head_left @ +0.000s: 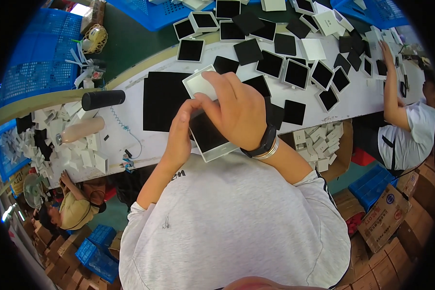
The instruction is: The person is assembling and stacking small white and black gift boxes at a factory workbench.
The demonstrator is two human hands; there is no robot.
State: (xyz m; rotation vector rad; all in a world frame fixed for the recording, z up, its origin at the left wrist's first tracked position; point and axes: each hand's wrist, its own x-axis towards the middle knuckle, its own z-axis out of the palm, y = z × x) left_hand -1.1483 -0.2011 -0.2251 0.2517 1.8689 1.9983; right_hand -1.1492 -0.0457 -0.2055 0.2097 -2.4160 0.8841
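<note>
Close in front of my chest is a small white box (209, 134) with a black insert, tilted a little. Against its left side rests my left hand (178, 137), fingers curled round the edge and partly hidden. Over the box reaches my right hand (239, 108), with a dark wristband and bracelets. Its thumb and fingers close on a smaller white box piece (196, 83) at the far end; whether the two pieces are joined I cannot tell. Under and beyond them a black sheet (160, 101) lies on the white table (130, 79).
Several black-lined white boxes (297, 74) and loose black pads (294, 112) spread to the far right. At left are a black cylinder (103, 100), a pinkish bottle (81, 130) and white pieces. A carton (343, 145) of white boxes stands at right. Co-workers sit at both sides.
</note>
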